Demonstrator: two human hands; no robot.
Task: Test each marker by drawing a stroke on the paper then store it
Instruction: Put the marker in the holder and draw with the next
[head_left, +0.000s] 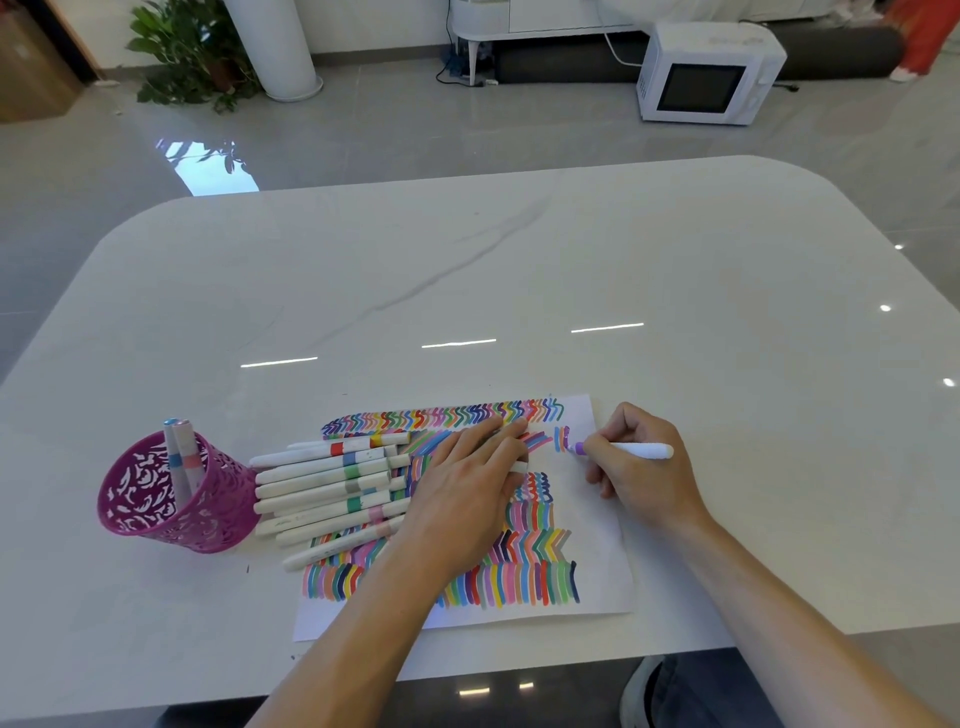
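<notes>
Right hand (641, 470) is on the job: fingers and thumb curled round a purple marker (636, 450), pinching it near the nib, with the white barrel pointing off to the right. The purple tip sits on the paper (597, 525) at its upper right, touching a short purple stroke (566, 439) just beside a blue one. The sheet is crowded with rows of colourful strokes, zigzags along the far edge and chevrons lower down.

Left hand (465, 486) lies flat across the middle of the sheet, fingers straight and spread, pressing the paper down. A small white piece (519, 467) pokes out beside those fingertips; it may be a cap, but too little of it shows to say.

Just left of that hand lies a pile of white markers (332, 483), side by side with their coloured bands showing, partly on the paper's left edge and partly on the white marble table (519, 260). Further left, touching the pile's ends, stands a magenta cut-out pen holder (171, 506), upright, with two markers (181, 452) standing inside it.

Beyond the table, a white microwave (706, 73) sits on the grey floor, and a leafy plant (192, 52) is at far left.
</notes>
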